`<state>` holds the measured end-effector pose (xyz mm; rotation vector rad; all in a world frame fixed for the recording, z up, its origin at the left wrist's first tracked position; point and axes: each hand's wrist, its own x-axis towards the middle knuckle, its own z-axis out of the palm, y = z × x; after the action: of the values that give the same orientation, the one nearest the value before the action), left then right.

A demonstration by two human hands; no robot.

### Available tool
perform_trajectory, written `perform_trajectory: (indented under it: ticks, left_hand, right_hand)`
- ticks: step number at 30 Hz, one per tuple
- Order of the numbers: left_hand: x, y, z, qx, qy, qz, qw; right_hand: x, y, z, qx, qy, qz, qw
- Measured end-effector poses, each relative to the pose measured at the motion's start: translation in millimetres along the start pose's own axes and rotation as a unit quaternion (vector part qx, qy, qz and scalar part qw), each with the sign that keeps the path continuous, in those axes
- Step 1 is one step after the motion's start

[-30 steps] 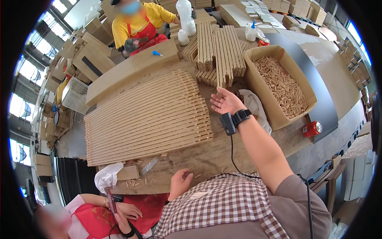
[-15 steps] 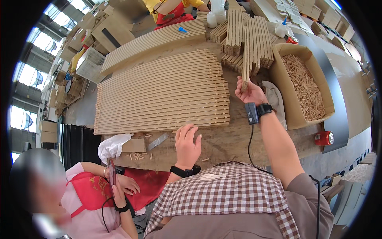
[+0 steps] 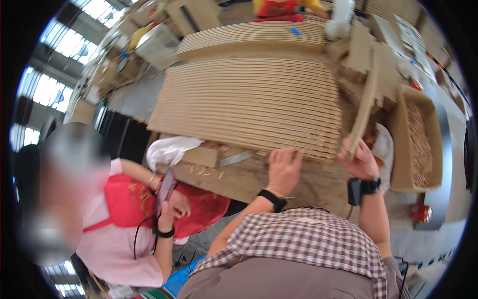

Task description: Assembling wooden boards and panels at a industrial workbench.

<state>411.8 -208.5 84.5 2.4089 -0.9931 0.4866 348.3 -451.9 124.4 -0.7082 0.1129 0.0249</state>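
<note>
My right hand [image 3: 359, 160] grips the lower end of a long thin wooden strip [image 3: 365, 110] that rises steeply toward the far side of the bench. My left hand [image 3: 284, 167] rests flat on the worktable [image 3: 279, 182], fingertips touching the near edge of a wide sheet of wooden slats [image 3: 249, 102] laid side by side. Both wrists wear black bands. More stacked slats [image 3: 378, 65] lie at the far right.
A cardboard box of small wooden sticks [image 3: 418, 139] stands at the right. A metal blade [image 3: 236, 158], a wood block [image 3: 199, 157] and a white cloth [image 3: 169, 148] lie at the near left. A person in a red apron [image 3: 134, 209] holds a phone; another in yellow [image 3: 279, 7] stands across.
My right hand has lifted a long strip from the right-hand stack and brought it toward me. My left hand has come up onto the table edge by the slats. The view has tilted down.
</note>
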Motion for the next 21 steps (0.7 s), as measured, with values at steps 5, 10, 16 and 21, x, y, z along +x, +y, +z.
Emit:
perform_trajectory:
  ticks: [5, 10, 16, 21]
  left_hand:
    - [-8, -12, -2, 0.018, 0.037, -0.006, 0.999]
    - [-4, -22, -9, -0.008, 0.008, -0.011, 1.0]
    - [-4, -33, -3, -0.021, 0.073, 0.007, 0.997]
    - [-6, -33, 1, -0.056, 0.091, 0.009, 0.994]
  right_hand:
    - [-4, 8, 3, -0.017, 0.005, 0.001, 1.0]
    - [-7, 21, 1, -0.179, 0.077, -0.041, 0.98]
    - [6, 26, 12, -0.228, 0.112, -0.103, 0.962]
    - [0, 24, 1, -0.257, 0.118, -0.097, 0.954]
